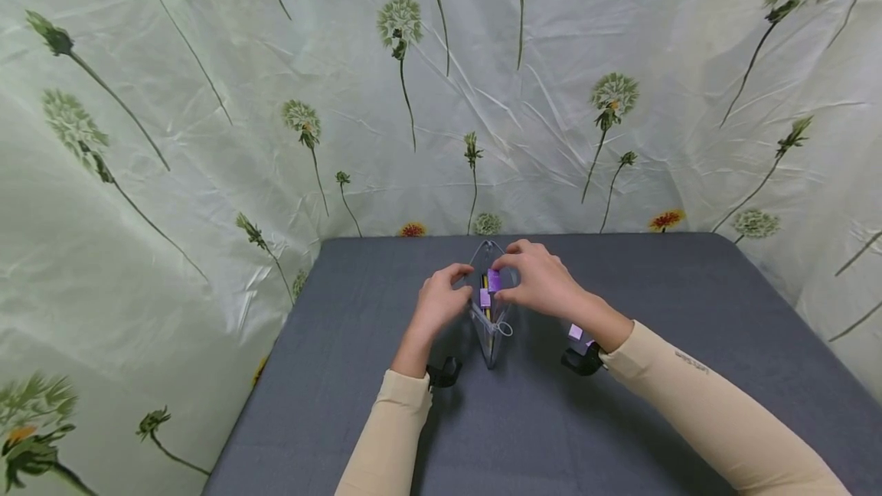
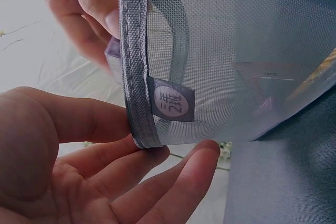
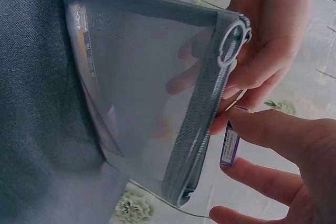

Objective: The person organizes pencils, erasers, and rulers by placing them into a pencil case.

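A grey mesh zip pouch (image 1: 491,347) stands upright on the table with its zipped mouth spread open. My left hand (image 1: 441,301) pinches one side of the rim between thumb and fingers, by a small cloth tag (image 2: 172,100). At the opposite side, my right hand (image 1: 544,282) holds a small purple block (image 3: 230,142) with a white printed label between thumb and finger, at the mouth. Through the mesh show a yellow pencil-like stick (image 2: 315,74) and a clear flat piece (image 2: 270,77). Another purple block (image 1: 485,298) appears within the pouch mouth.
Light purple blocks (image 1: 575,332) lie on the dark grey table (image 1: 365,373), partly behind my right wrist. A ring zipper pull (image 3: 231,43) hangs at the pouch's near end. A dandelion-print curtain (image 1: 441,98) stands behind the table.
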`<action>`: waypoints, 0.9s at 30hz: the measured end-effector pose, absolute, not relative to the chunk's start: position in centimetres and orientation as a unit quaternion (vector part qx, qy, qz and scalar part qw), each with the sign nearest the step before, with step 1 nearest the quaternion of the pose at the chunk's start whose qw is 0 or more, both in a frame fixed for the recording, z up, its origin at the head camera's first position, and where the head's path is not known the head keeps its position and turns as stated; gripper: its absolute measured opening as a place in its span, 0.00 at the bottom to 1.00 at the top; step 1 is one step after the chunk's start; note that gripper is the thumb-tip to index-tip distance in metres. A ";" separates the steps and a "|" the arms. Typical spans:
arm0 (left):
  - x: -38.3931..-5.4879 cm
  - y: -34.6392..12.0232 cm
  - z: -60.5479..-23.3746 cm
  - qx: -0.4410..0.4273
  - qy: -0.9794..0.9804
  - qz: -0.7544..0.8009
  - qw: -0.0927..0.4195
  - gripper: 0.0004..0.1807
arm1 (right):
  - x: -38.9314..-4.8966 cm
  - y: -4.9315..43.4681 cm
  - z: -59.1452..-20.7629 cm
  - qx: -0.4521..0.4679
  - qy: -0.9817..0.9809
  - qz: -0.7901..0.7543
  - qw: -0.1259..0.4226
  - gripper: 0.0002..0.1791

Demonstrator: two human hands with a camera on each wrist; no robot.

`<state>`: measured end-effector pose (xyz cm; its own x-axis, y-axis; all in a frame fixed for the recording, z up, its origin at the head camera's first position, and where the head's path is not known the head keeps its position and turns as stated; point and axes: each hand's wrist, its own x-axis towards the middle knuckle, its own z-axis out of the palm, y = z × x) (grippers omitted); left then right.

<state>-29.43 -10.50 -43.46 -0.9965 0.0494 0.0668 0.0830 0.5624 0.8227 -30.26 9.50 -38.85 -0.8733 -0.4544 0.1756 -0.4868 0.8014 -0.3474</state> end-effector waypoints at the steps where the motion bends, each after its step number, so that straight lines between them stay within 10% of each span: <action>1: -29.4 -10.5 -43.4 -0.037 -0.884 -0.466 0.019 0.20 | -30.4 9.5 -38.9 0.250 -0.948 0.194 0.041 0.23; 27: -29.7 -10.6 -43.5 -0.035 -0.884 -0.467 0.006 0.21 | -31.1 8.4 -39.5 0.244 -0.955 0.168 -0.008 0.30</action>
